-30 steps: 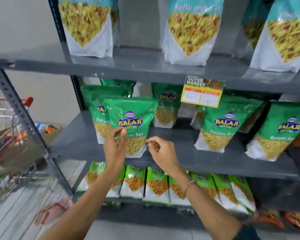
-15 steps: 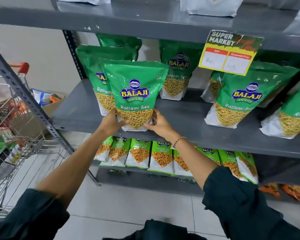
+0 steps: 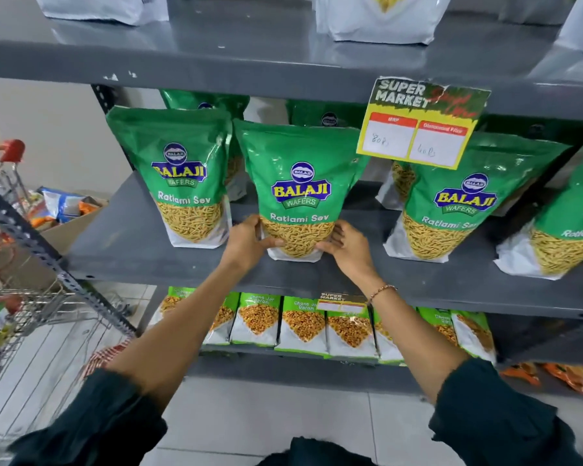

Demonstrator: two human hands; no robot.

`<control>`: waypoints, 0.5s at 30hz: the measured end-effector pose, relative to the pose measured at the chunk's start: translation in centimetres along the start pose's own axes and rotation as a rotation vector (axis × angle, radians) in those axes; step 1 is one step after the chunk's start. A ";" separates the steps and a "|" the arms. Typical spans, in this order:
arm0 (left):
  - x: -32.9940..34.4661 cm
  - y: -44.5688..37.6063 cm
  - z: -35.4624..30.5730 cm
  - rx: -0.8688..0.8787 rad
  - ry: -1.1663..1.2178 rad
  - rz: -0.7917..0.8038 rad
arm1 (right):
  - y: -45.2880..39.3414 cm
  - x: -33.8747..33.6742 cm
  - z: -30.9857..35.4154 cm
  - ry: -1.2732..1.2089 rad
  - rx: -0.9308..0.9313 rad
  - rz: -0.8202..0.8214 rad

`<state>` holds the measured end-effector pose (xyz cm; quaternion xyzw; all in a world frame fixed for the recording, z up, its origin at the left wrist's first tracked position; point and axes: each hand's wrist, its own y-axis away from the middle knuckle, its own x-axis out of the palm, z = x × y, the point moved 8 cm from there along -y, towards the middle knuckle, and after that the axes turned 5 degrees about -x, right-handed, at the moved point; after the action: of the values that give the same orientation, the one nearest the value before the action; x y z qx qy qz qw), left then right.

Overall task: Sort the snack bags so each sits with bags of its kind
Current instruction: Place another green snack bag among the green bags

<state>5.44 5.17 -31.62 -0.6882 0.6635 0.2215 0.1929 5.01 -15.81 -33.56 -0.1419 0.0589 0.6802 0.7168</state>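
A green Balaji Ratlami Sev bag (image 3: 300, 183) stands upright on the grey middle shelf (image 3: 142, 243). My left hand (image 3: 249, 242) grips its lower left side and my right hand (image 3: 345, 245) grips its lower right side. To its left stands a second Ratlami Sev bag (image 3: 182, 183), apart from the held one. More of the same kind stand at the right (image 3: 451, 210) and behind. Smaller green Chana Jor Garam bags (image 3: 303, 324) line the shelf below.
A yellow price tag (image 3: 421, 126) hangs from the upper shelf edge, just right of the held bag's top. White-bottomed bags (image 3: 377, 18) stand on the upper shelf. A wire shopping cart (image 3: 24, 307) and a cardboard box of packets (image 3: 64, 213) are at the left.
The held bag has moved right, away from the bag it overlapped, and now stands in the gap beside it. Both hands went with it. My head has come closer to the shelf.
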 end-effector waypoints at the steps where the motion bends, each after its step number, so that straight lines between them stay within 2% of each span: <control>1: 0.8 -0.5 -0.6 0.007 0.012 0.015 | -0.3 -0.9 -0.2 0.008 0.003 -0.015; 7: 4.3 -2.8 -1.7 0.001 0.053 0.044 | -1.7 -3.9 -1.3 0.054 0.019 -0.034; 15: 4.8 -3.3 -1.7 -0.016 0.044 0.047 | -2.4 -3.7 -2.3 0.029 0.049 0.015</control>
<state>8.89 0.36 -32.97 -0.6786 0.6818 0.2162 0.1672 7.41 -20.12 -34.39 -0.1337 0.0868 0.6819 0.7139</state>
